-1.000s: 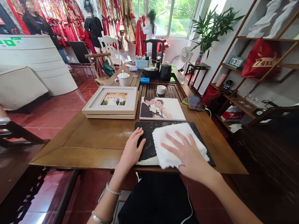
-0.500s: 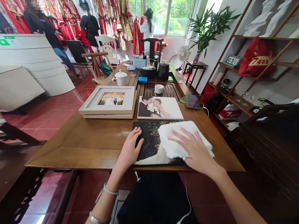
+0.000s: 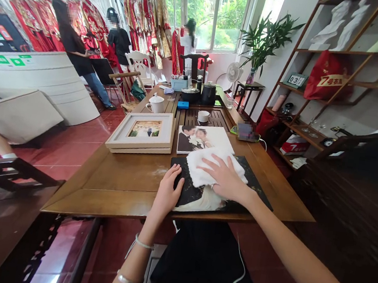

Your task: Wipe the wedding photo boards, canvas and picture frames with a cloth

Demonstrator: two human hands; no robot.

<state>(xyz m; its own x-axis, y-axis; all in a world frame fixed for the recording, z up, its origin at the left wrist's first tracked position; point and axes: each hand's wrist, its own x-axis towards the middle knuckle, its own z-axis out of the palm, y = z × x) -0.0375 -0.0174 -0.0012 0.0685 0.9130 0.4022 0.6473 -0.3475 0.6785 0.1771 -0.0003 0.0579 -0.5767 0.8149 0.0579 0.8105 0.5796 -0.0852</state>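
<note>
A dark photo panel [image 3: 257,190], showing a pale dress-like shape along its bottom, lies flat at the near edge of the wooden table. My left hand [image 3: 171,188] rests on the panel's left edge with its fingers stretched out, holding nothing. My right hand [image 3: 226,176] lies spread on a white fluffy cloth [image 3: 195,168], pressing it onto the upper middle of the panel. The cloth hides part of the picture beneath. Just beyond the panel is a white photo panel of a couple [image 3: 217,138], its lower edge partly covered by the cloth.
Stacked light wooden frames [image 3: 123,137] sit left on the table [image 3: 88,193]. Farther back are a lidded cup [image 3: 156,105], a small white cup [image 3: 203,116] and a black kettle [image 3: 209,93]. A phone [image 3: 246,132] lies right. Several people stand by clothes racks.
My right hand has slid the white cloth leftward across the dark panel, uncovering its right side. My left hand stays at the left edge. The view has shifted slightly.
</note>
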